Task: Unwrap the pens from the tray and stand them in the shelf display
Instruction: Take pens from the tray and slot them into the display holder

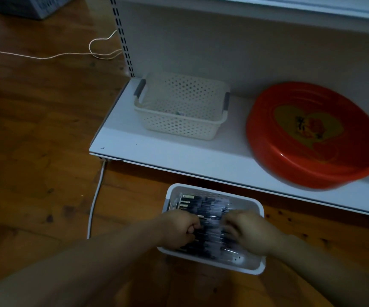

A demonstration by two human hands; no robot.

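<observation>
Two hands, the left hand and the right hand, were in one white tray on the floor. The wrapped pens in it were too many and too blurred to count. The shelf carried one perforated basket near its left edge and one red dish towards its right edge.

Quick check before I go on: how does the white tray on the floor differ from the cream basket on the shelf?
The tray sits on the wooden floor in front of the shelf; the basket stands on the shelf. The tray has solid white walls; the basket's cream walls are perforated, with grey handles. The tray is full of wrapped pens, with both hands in it; the basket looks almost empty. Both are rectangular plastic containers.
</observation>
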